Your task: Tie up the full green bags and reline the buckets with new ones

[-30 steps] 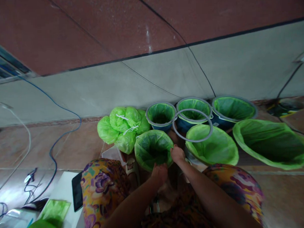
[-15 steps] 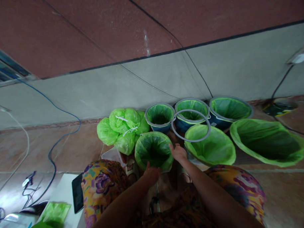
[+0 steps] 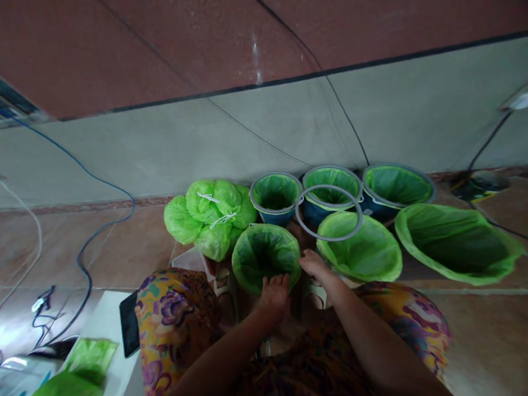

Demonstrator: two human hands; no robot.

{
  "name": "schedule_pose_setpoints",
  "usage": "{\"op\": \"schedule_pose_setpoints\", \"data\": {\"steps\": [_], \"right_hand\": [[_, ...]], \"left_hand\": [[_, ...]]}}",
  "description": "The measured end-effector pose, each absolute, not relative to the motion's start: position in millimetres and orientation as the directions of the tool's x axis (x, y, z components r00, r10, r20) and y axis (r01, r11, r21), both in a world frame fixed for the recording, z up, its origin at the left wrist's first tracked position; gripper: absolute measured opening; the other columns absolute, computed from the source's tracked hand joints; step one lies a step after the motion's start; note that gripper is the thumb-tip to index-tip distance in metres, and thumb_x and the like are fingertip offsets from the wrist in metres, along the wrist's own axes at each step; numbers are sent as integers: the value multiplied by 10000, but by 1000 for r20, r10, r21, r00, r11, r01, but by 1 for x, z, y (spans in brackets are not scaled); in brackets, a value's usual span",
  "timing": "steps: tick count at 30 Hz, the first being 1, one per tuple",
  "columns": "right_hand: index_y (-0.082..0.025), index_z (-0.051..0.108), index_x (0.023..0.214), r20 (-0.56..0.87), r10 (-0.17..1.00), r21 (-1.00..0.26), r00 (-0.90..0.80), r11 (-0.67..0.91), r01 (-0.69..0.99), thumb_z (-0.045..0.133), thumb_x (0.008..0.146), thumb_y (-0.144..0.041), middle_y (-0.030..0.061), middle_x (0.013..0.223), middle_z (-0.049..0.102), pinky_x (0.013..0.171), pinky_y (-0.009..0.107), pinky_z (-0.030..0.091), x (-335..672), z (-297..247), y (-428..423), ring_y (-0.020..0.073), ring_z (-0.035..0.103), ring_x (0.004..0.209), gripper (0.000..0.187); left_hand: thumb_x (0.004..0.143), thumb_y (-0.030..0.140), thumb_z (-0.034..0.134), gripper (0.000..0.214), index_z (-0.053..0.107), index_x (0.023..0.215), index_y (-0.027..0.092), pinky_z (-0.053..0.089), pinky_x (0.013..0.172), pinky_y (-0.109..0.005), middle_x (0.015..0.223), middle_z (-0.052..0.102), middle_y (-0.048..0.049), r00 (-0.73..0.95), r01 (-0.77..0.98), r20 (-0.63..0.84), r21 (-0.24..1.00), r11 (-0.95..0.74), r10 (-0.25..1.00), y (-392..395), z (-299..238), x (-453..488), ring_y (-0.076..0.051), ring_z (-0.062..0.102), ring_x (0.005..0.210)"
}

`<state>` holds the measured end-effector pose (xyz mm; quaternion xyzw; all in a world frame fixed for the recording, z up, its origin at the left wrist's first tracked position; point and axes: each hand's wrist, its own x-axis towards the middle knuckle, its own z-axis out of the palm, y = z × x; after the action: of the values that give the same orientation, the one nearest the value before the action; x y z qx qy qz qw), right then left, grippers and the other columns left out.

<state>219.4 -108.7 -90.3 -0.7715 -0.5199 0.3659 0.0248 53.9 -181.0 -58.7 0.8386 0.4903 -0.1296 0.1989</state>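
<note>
A bin lined with a light green trash bag (image 3: 249, 256) stands between my feet, the bag folded out over its rim. My left hand (image 3: 275, 298) lies at the near rim, its fingers stretched over the bag's edge. At the right side of the same rim, my right hand (image 3: 315, 264) has its fingers curled at the bag's edge; its grip is partly hidden. Just beyond the right hand, a grey ring (image 3: 300, 220) rests across a lined bucket behind and another green-lined bin (image 3: 370, 249) to the right.
Several blue buckets with grey rims and green liners (image 3: 276, 193) line the wall. Knotted full green bags (image 3: 182, 221) lie left of them. A wide green-lined bin (image 3: 460, 243) is far right. A phone (image 3: 130, 324) and green bags (image 3: 63, 390) lie at lower left. Cables cross the floor.
My left hand has moved slightly right along the near rim, its fingers now stretched out over it. My right hand's fingers have drawn closer together at the right rim. The view has shifted slightly.
</note>
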Motion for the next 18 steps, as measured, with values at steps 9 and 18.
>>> {"op": "schedule_pose_setpoints", "data": {"steps": [9, 18], "right_hand": [[-99, 684, 916, -564, 813, -361, 146, -402, 841, 537, 774, -189, 156, 947, 697, 667, 236, 466, 207, -102, -106, 239, 658, 916, 223], [-27, 543, 1103, -479, 829, -264, 290, -451, 853, 433, 851, -105, 206, 1012, 667, 761, 277, 482, 191, -106, -109, 250, 650, 965, 287]], "left_hand": [[866, 120, 328, 355, 517, 1167, 119, 373, 974, -425, 1016, 650, -133, 464, 877, -515, 151, -457, 720, -182, -78, 69, -230, 609, 981], [859, 112, 351, 310, 566, 1081, 88, 422, 901, -410, 940, 665, -156, 438, 889, -514, 127, -439, 738, -187, -94, 62, -251, 635, 934]]}}
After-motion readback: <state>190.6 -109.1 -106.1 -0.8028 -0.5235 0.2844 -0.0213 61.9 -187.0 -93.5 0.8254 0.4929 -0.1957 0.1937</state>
